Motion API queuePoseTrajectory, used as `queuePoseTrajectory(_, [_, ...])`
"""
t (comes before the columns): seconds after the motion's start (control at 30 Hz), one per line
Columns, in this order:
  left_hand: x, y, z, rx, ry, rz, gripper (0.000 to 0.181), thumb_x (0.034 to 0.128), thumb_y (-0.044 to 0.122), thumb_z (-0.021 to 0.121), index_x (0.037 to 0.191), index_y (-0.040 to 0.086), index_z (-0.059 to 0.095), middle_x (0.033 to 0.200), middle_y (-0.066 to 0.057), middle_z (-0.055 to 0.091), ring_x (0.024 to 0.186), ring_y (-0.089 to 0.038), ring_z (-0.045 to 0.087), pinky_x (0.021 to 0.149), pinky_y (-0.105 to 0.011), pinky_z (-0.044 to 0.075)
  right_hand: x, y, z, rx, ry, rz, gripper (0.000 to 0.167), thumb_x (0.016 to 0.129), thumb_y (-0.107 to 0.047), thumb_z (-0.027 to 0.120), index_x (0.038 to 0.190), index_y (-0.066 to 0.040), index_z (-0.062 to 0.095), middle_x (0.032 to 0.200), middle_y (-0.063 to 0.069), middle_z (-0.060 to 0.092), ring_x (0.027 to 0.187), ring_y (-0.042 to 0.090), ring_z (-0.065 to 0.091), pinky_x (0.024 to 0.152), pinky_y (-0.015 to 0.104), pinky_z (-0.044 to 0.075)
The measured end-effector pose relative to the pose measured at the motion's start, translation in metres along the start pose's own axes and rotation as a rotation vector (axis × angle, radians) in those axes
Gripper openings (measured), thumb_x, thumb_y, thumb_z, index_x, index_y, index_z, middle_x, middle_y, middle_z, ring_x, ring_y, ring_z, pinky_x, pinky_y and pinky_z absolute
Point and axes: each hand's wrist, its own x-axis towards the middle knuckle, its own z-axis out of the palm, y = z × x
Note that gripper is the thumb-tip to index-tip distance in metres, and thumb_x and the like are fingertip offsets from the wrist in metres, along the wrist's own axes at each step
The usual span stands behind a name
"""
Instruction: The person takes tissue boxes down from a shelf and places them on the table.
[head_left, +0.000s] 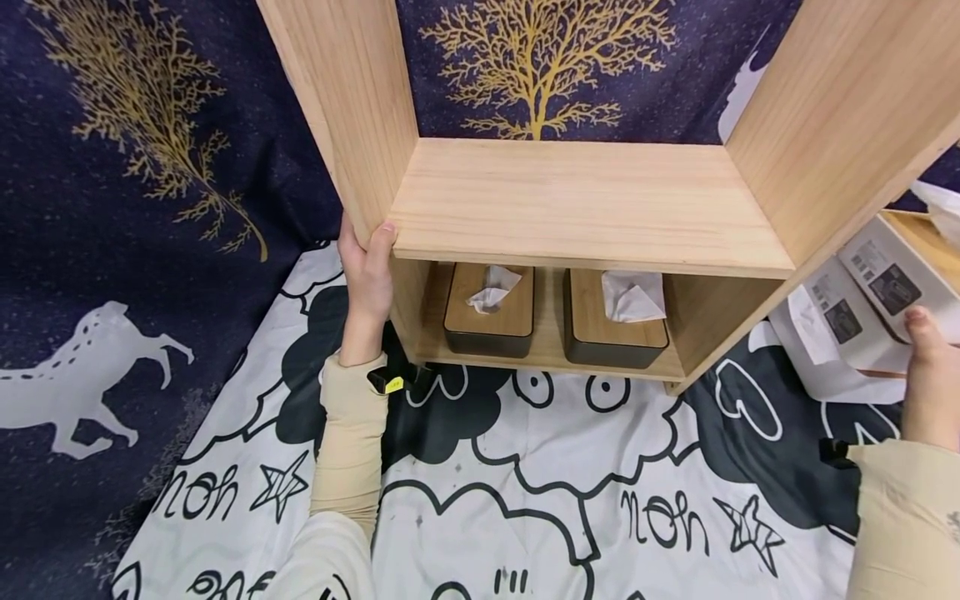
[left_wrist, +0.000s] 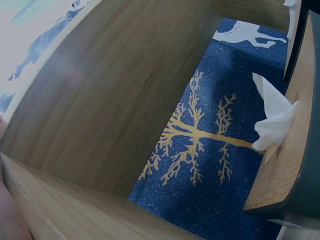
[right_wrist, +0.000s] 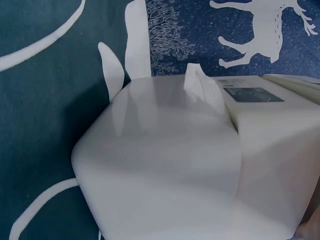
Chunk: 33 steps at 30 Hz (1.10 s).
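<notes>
My left hand [head_left: 367, 271] grips the left upright of the light wooden shelf [head_left: 592, 208], its thumb on the front edge beside the middle board. On the bottom board sit two dark tissue boxes with wooden lids, a left one [head_left: 487, 337] and a right one [head_left: 615, 350], white tissue poking out of each. At the far right, my right hand [head_left: 930, 375] holds a white tissue box [head_left: 911, 267] with a wooden lid, its thumb on the labelled side; the other fingers are hidden. In the right wrist view, white boxes [right_wrist: 165, 165] fill the middle.
More white boxes [head_left: 828, 312] stand close together under and beside the held one, right of the shelf. A white and black patterned cloth [head_left: 517, 508] covers the surface. Dark blue cloth [head_left: 150, 233] with gold trees and white animals hangs behind and at the left.
</notes>
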Motion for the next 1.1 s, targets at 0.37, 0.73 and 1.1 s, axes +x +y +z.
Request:
queuePoseTrajectory(0.37, [-0.001, -0.001, -0.001, 0.006, 0.014, -0.011, 0.058, 0.0798, 0.009, 0.051, 0.136, -0.007, 0.045, 0.112, -0.008, 0.054, 0.105, -0.014, 0.05, 0.098, -0.027, 0.038, 0.006, 0.002, -0.001, -0.185, -0.025, -0.037, 0.048, 0.081, -0.028, 0.074, 0.127, -0.025, 0.059, 0.126, -0.012, 0.062, 0.107, -0.005, 0.058, 0.105, 0.016, 0.036])
queuePoseTrajectory(0.73, [-0.001, 0.0, 0.001, 0.0, 0.014, -0.005, 0.057, 0.0792, 0.009, 0.051, 0.133, -0.008, 0.047, 0.11, -0.007, 0.056, 0.103, -0.013, 0.051, 0.098, -0.027, 0.038, 0.012, 0.003, 0.0, -0.216, -0.005, 0.0, 0.031, 0.08, -0.02, 0.069, 0.108, -0.03, 0.059, 0.092, -0.024, 0.058, 0.082, -0.009, 0.053, 0.081, 0.008, 0.037])
queuePoseTrajectory(1.1, [0.0, 0.001, 0.001, -0.013, 0.017, -0.004, 0.057, 0.0788, 0.007, 0.051, 0.133, -0.008, 0.047, 0.111, -0.007, 0.056, 0.104, -0.013, 0.052, 0.098, -0.027, 0.038, 0.011, 0.007, -0.003, -0.293, -0.009, -0.059, 0.034, 0.081, -0.025, 0.068, 0.113, -0.031, 0.057, 0.09, -0.029, 0.054, 0.083, -0.011, 0.05, 0.088, 0.009, 0.036])
